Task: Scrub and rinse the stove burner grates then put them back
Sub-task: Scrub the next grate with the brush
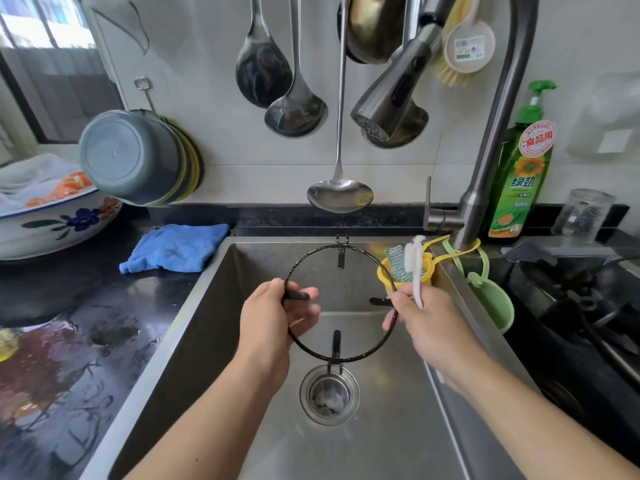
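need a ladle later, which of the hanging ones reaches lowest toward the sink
The long thin-handled ladle in the middle; its bowl hangs just above the counter edge, while the other ladles end much higher on the wall.

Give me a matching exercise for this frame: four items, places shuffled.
Items
1. black round wire burner grate
2. blue folded cloth
3. green dish soap bottle
4. white brush

Places
A. counter, left of sink
B. right hand
C. behind faucet base
D. held over sink by both hands, left hand too

Pairs: 1-D, 2-A, 3-C, 4-B
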A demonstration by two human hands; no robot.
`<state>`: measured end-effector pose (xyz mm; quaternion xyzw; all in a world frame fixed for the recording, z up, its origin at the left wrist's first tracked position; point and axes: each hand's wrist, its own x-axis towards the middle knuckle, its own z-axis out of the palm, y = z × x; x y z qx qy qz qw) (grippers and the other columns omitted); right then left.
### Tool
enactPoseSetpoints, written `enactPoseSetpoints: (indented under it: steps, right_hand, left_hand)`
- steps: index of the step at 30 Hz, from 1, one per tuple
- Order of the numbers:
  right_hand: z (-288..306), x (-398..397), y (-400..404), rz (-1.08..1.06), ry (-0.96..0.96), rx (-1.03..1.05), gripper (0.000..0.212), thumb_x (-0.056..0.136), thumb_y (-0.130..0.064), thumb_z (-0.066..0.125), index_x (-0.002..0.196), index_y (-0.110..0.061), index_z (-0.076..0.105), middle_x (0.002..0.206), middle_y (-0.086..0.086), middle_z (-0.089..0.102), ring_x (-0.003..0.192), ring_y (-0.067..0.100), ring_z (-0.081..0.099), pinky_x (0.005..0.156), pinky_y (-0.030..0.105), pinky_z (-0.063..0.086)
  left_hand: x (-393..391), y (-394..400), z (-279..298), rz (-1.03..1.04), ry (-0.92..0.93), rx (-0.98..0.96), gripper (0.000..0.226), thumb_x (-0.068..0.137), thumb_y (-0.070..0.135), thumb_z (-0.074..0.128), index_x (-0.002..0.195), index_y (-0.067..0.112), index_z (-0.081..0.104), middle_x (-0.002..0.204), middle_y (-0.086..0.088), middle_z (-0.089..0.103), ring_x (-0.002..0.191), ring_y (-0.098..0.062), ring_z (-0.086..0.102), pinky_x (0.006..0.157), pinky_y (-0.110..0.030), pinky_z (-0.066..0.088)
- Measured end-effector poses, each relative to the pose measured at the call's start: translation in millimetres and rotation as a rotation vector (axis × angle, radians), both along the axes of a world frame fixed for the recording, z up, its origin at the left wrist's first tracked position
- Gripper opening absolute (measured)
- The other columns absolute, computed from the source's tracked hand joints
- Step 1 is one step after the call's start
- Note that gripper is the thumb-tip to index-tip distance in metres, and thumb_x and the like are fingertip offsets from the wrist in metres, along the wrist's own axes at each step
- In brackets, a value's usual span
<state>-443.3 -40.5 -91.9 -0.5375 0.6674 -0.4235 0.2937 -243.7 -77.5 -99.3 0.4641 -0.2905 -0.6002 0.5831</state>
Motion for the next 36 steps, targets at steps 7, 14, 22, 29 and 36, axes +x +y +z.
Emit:
enactPoseSetpoints:
  steps: [7,14,22,29,36]
  right_hand:
    - [6.5,-16.1,-1.0,0.055,0.129,0.017,0.038,0.103,-0.024,0.049,0.069,-0.019,0.065,0.053,-0.003,0.056,0.051,0.009,0.048,0.060,0.033,0.042]
    - [5.5,-15.4,-4.1,-0.041,0.154,-0.012,0.031,0.103,-0.035,0.050,0.077,-0.025,0.065,0.074,-0.007,0.066,0.078,0.018,0.061,0.075,0.035,0.050]
    - [11.4,51.2,28.6,0.157,0.683,-0.013,0.016,0.106,-0.022,0.033,0.093,-0.024,0.042,0.075,-0.007,0.042,0.065,0.016,0.045,0.049,0.030,0.027]
    - [12.7,26.6,12.5,-0.001,0.642,0.136,0.016,0.105,-0.024,0.038,0.104,-0.020,0.053,0.075,-0.004,0.043,0.062,0.011,0.043,0.047,0.029,0.029]
    - [9.6,12.3,3.6,-0.044,0.570,0.130,0.018,0.105,-0.024,0.038,0.088,-0.025,0.044,0.081,0.000,0.051,0.075,0.023,0.054,0.057,0.034,0.042]
  left_hand:
    - [-10.4,12.8,0.7,-0.375,-0.348,-0.093,0.024,0.107,0.021,0.050,0.105,0.005,0.067,0.089,-0.012,0.072,0.066,-0.021,0.060,0.061,-0.034,0.054]
    - [-14.7,13.7,-3.9,-0.327,-0.257,-0.046,0.021,0.108,0.009,0.046,0.107,0.000,0.065,0.096,-0.013,0.078,0.076,-0.024,0.069,0.069,-0.029,0.059]
    - [-29.0,20.9,-4.4,-0.135,-0.213,-0.108,0.021,0.106,0.003,0.047,0.103,-0.003,0.067,0.089,-0.016,0.077,0.087,-0.030,0.077,0.086,-0.039,0.062]
    - [-31.7,22.5,-2.8,-0.075,-0.235,-0.160,0.019,0.105,0.001,0.050,0.104,-0.001,0.069,0.087,-0.015,0.077,0.087,-0.027,0.077,0.078,-0.030,0.062]
    - [-31.9,21.8,-0.6,-0.047,-0.214,-0.196,0.020,0.105,0.000,0.048,0.103,0.000,0.068,0.088,-0.018,0.076,0.090,-0.031,0.076,0.083,-0.033,0.062]
